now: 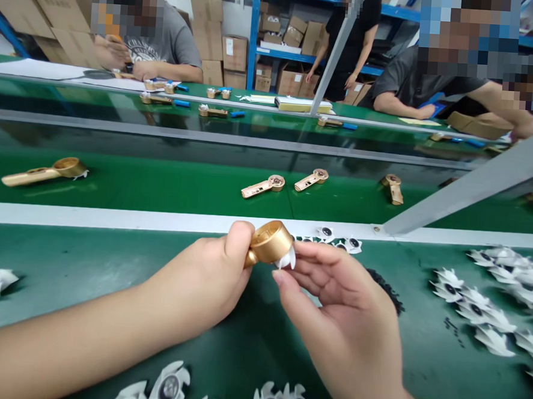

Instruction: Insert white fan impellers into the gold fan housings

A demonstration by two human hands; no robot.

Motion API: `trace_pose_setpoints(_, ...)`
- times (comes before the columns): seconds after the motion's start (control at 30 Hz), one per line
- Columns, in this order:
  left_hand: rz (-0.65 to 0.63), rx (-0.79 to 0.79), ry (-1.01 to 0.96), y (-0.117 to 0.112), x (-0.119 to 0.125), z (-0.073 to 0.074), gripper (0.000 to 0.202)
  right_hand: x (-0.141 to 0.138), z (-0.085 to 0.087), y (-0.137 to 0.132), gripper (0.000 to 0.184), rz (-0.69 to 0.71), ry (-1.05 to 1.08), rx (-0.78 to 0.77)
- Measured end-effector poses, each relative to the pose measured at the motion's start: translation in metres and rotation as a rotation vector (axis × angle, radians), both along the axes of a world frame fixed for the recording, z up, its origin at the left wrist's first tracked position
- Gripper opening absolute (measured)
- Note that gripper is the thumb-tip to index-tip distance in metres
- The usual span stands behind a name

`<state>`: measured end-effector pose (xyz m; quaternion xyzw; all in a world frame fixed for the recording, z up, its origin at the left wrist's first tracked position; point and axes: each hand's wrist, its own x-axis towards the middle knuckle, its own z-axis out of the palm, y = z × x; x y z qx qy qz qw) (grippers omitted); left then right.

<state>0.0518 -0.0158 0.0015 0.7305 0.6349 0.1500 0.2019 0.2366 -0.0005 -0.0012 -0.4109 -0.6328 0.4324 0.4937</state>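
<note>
Head view: left fingers (240,241) clenching gold cup (270,242), right fingers (302,268) pinching white impeller (286,258)

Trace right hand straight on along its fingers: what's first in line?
The right hand points first at the white vaned plastic piece at the mouth of the gold cup-shaped housing held in the left hand; its fingertips seem already there, though depth is unclear.

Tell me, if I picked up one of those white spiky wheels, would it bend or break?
The white spiky wheel looks thin and light, probably plastic, so it may flex a little. Its narrow blade tips are likely the most fragile part. The right hand holds one against a gold cup with just its fingertips, so it seems to need little force.
</note>
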Motion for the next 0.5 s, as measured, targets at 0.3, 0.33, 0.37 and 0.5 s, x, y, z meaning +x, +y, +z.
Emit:
trace_pose_setpoints(0.3, -0.116, 0.077, 0.134, 0.002, -0.006, -0.004, 0.008, 0.006, 0.004, 0.014, 0.037, 0.148, 0.227, -0.324)
trace_pose_setpoints(0.33, -0.112, 0.047, 0.112, 0.001, -0.005, -0.004, 0.007, 0.005, 0.004, 0.013, 0.038, 0.121, 0.205, -0.272)
trace_pose_setpoints(0.37, -0.103, 0.021, 0.098, 0.001, -0.005, -0.004, 0.007, 0.004, 0.003, 0.011, 0.037, 0.104, 0.187, -0.242)
trace_pose_setpoints(0.5, -0.067, -0.05, 0.089, -0.002, 0.002, -0.007, 0.007, 0.001, 0.002, 0.004, 0.033, 0.073, 0.147, -0.187)
